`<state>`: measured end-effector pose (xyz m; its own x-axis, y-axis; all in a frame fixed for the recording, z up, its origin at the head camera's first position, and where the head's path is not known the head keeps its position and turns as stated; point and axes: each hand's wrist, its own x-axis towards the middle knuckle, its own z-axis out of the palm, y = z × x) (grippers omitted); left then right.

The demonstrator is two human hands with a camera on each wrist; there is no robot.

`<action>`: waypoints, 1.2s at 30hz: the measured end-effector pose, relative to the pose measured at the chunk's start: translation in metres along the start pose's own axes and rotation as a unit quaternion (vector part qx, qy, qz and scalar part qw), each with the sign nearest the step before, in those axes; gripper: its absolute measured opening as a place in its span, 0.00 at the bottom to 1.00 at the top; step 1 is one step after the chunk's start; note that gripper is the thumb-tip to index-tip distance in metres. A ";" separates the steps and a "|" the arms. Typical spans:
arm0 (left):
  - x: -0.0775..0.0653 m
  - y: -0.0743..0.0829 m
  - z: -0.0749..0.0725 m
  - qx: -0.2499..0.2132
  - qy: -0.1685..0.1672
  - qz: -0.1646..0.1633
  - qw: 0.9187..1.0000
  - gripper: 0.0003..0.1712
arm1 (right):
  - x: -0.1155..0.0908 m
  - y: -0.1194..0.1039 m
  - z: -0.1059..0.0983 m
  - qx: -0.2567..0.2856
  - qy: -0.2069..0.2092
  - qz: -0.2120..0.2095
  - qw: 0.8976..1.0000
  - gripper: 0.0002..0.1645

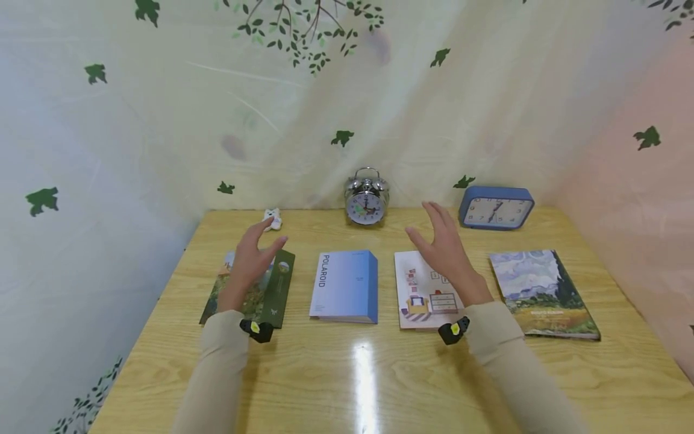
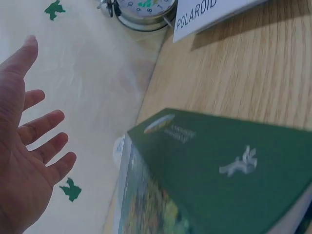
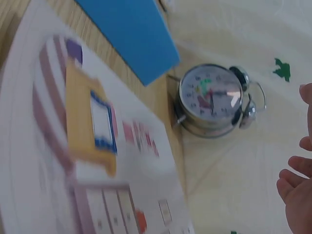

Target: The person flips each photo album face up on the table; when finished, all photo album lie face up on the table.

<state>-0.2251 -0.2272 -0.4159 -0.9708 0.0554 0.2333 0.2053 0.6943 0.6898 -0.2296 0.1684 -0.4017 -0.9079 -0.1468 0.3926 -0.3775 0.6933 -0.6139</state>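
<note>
My left hand [image 1: 250,260] hovers over a green book [image 1: 279,289] with a landscape picture on its cover, its thumb and fingers spread and holding nothing. In the left wrist view the palm and separate fingers of that hand show beside the book. Above a white book [image 1: 428,301] with drawn furniture on it, my right hand [image 1: 449,256] is held with the thumb apart from the fingers, also without anything in it. Between the two hands lies a blue book [image 1: 343,286] marked POLAROID. A book with a painted landscape [image 1: 544,295] lies to the right of my right hand.
Along the back of the wooden table [image 1: 309,374] stand a silver twin-bell alarm clock [image 1: 366,202], a blue rectangular clock [image 1: 497,208] and a small white animal figure [image 1: 273,218]. A pale curtain [image 1: 293,120] printed with leaves hangs right behind them and at both sides.
</note>
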 end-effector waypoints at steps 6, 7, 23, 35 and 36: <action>-0.013 -0.013 -0.014 -0.024 -0.006 -0.023 0.999 0.38 | 0.003 -0.020 0.022 0.032 -0.025 -0.001 0.999 0.41; -0.015 -0.015 -0.016 -0.028 -0.007 -0.026 0.999 0.38 | 0.004 -0.023 0.026 0.038 -0.029 0.000 0.999 0.41; -0.046 -0.054 -0.040 -0.051 -0.002 -0.093 0.994 0.42 | -0.003 -0.079 0.105 0.112 -0.094 -0.013 0.989 0.42; -0.073 -0.079 -0.051 -0.039 -0.016 -0.127 0.991 0.45 | -0.013 -0.113 0.144 0.151 -0.175 -0.001 0.973 0.43; -0.074 -0.080 -0.052 -0.035 -0.019 -0.130 0.991 0.46 | -0.014 -0.116 0.147 0.154 -0.181 -0.002 0.972 0.43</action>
<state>-0.1633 -0.3239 -0.4531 -0.9958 -0.0903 0.0158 -0.0456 0.6374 0.7692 -0.1999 -0.0140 -0.4367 -0.8898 -0.4258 0.1640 -0.3680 0.4570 -0.8098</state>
